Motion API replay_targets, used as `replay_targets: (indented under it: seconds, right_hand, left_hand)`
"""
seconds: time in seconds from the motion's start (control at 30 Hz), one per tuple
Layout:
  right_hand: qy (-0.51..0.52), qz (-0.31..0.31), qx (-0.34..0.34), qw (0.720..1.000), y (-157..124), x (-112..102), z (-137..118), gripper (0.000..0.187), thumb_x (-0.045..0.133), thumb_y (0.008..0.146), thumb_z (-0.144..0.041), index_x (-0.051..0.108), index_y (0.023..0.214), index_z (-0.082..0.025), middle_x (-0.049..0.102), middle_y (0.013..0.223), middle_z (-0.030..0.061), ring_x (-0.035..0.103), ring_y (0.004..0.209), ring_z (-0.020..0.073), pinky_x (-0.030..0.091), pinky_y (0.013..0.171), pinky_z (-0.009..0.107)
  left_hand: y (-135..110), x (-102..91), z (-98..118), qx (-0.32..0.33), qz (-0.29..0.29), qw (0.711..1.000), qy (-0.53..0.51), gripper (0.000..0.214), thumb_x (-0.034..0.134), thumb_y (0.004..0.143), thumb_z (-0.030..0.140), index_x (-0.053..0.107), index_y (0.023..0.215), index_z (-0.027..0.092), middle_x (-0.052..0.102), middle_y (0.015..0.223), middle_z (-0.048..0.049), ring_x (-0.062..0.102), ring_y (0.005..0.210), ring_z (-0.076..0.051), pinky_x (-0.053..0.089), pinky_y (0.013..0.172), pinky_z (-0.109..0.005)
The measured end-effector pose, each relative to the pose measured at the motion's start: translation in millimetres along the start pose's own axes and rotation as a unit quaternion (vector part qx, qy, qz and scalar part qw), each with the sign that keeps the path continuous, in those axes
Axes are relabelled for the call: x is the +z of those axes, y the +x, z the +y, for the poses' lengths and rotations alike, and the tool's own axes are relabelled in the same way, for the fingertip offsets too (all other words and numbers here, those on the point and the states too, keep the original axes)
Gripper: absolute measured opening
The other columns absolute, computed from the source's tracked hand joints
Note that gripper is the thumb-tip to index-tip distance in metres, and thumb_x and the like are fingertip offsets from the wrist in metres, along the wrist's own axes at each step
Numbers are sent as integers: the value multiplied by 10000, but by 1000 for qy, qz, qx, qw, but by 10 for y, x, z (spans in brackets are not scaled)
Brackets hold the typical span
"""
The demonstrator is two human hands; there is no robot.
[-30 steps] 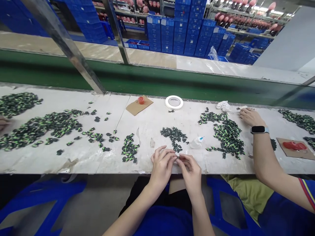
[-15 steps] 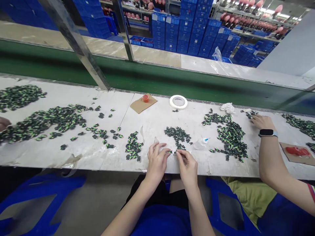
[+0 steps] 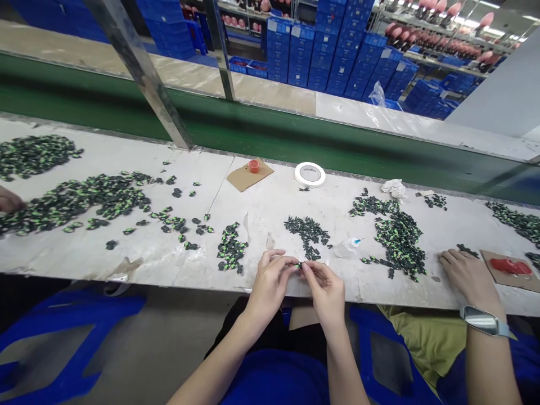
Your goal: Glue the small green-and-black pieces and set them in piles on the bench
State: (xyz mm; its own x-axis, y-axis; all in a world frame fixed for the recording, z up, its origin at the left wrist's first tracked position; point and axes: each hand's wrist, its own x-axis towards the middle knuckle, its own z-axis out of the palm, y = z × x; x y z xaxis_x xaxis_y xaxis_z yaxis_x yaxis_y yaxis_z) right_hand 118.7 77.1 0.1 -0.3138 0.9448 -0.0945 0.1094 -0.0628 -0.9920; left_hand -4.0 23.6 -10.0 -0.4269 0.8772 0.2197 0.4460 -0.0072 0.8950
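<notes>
Over the front part of the white table, my left hand pinches a small black-and-green part between thumb and fingers. The fingertips of my right hand close on a small black piece, which meets that part; the fingers hide most of both. Just beyond my hands lies a pile of small black pieces. To the left of my left hand is a cluster of black-and-green parts. A white scrap with a blue tip rests to the right of the black pieces.
A roll of white tape and a red cup on cardboard stand at the back. More parts lie rightward, near a co-worker's hand. Another person's hand shows at far left. Metal post rises behind.
My hands have come together, so the two small parts that were apart now meet. The co-worker's hand on the right has moved nearer the table's front edge.
</notes>
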Motion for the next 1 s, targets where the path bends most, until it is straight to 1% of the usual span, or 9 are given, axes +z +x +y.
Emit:
replay_targets:
  seconds: [0.1,0.23,0.3,0.47,0.53,0.63,0.7,0.83,1.0]
  right_hand:
    - [-21,-7,-33,999,-18,-45,-26,227,672,789,-390,714,840,-173,742,822,63,717,751,207,604,737,331]
    - [-55,-8,-140,989,-42,-113,-47,111,657,818,-289,717,818,-196,733,828,57,704,776,198,595,727,322]
    - [-74,4,-186,980,-49,-136,-56,95,647,824,-261,711,789,-200,729,809,59,699,769,199,592,710,326]
    - [-113,33,-263,958,-72,-182,-82,71,636,819,-188,688,772,-201,721,786,57,694,750,192,593,696,327]
    - [-125,20,-266,956,-81,-217,-98,68,629,820,-180,690,843,-199,721,813,61,693,743,186,596,690,324]
    - [-125,-19,-238,963,-80,-288,-135,242,628,821,-205,656,1061,-192,725,874,64,696,718,171,610,680,317]
    - [-121,-42,-229,965,-68,-335,-166,328,627,819,-214,618,1146,-192,727,880,53,696,710,160,614,690,310]
    - [-131,-71,-218,965,-38,-387,-224,344,627,807,-212,606,1151,-194,717,834,38,689,708,157,609,709,307]
    - [-115,-82,-203,969,-6,-369,-243,336,635,770,-198,610,1105,-206,655,720,-5,630,609,117,575,625,249]
  left_hand:
    - [25,-52,57,-17,-13,999,-43,164,535,851,180,694,868,220,665,898,-66,556,1071,-230,508,905,-377]
    - [84,-110,131,-48,-63,989,-126,95,614,801,197,705,824,202,654,907,-71,610,983,-210,514,884,-345]
    - [98,-115,173,-53,-82,984,-152,83,635,795,216,708,827,197,653,885,-64,630,914,-194,514,870,-339]
    - [59,-83,280,-65,-71,983,-157,103,616,810,221,705,854,196,649,907,-63,632,912,-185,501,874,-333]
    - [45,-88,322,-66,-76,983,-153,106,610,811,218,702,859,200,645,918,-64,629,918,-187,501,875,-333]
    - [49,-119,376,-55,-86,986,-134,113,607,807,210,703,867,202,632,921,-64,617,946,-191,496,887,-333]
    - [60,-139,404,-44,-93,987,-122,119,605,800,194,702,869,203,625,922,-64,607,965,-193,493,892,-330]
    - [66,-146,443,-31,-97,989,-111,123,604,787,170,694,863,206,622,913,-62,604,955,-196,502,878,-330]
    - [25,-115,469,-54,-89,990,-99,109,622,783,195,701,857,202,615,909,-63,622,909,-194,513,844,-326]
